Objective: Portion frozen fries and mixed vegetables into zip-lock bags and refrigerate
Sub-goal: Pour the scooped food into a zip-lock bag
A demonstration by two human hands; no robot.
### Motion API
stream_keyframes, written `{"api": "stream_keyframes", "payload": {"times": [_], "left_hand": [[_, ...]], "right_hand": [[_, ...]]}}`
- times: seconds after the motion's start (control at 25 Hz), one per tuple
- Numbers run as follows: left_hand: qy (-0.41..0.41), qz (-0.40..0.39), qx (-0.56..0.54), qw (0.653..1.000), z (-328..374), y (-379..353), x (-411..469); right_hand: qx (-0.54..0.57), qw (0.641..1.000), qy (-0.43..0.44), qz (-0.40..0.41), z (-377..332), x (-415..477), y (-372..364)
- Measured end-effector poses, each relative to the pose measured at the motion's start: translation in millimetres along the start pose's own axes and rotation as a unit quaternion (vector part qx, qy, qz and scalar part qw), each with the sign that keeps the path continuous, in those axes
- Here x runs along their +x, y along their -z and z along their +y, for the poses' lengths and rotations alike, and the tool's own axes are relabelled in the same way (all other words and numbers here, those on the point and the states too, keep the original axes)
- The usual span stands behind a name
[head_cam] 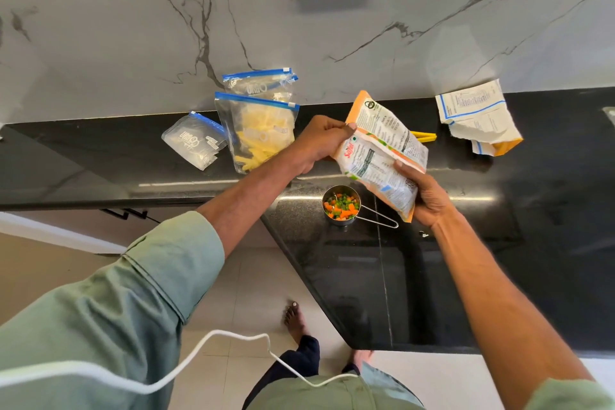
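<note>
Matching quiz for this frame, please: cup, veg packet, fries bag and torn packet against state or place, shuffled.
Things:
1. cup
2. veg packet
3. fries bag
4. torn packet

States or places:
A. upright by the wall
B. lying untouched at the right of the counter
C. gripped by the left hand and right hand
D. holding mixed vegetables

Pairs: 1-D, 2-C, 3-A, 4-B
</note>
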State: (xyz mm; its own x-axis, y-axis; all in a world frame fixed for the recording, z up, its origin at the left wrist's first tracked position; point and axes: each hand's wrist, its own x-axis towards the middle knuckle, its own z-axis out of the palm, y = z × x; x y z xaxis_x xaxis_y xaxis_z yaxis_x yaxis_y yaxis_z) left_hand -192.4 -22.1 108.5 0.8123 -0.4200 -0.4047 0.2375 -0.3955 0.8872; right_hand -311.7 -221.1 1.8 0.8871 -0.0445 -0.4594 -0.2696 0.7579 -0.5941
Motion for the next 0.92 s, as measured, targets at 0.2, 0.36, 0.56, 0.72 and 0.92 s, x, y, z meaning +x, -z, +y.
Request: {"api": "stream_keyframes", "payload": {"times": [0.2,0.36,0.56,0.72,0.92], "left_hand": [[-0.005,0.011,0.000,1.000,-16.4,5.2,3.0],[0.007,-0.013,-0.011,1.000,-44.3,7.7,-0.5],[0.031,-0.021,0.003,0.999,-72.3,-3.3,3.4],[0.054,-0.018,-0.007,0.998,-86.6,-7.2,3.9],[0.055,-0.020,-0.022,0.998,-90.7,-0.4,2.4]], "right_hand": [[-0.087,0.996,-0.011,-0.033,-1.3,-4.0,4.9],[-0.201,0.977,0.067,0.009,-5.6,-6.3,13.2],[-0.400,0.895,0.191,0.042,-20.0,-9.2,20.9],[-0.472,0.850,0.231,0.021,-25.7,-13.9,13.6],[-0.500,0.826,0.259,0.016,-25.9,-14.8,6.1]]}}
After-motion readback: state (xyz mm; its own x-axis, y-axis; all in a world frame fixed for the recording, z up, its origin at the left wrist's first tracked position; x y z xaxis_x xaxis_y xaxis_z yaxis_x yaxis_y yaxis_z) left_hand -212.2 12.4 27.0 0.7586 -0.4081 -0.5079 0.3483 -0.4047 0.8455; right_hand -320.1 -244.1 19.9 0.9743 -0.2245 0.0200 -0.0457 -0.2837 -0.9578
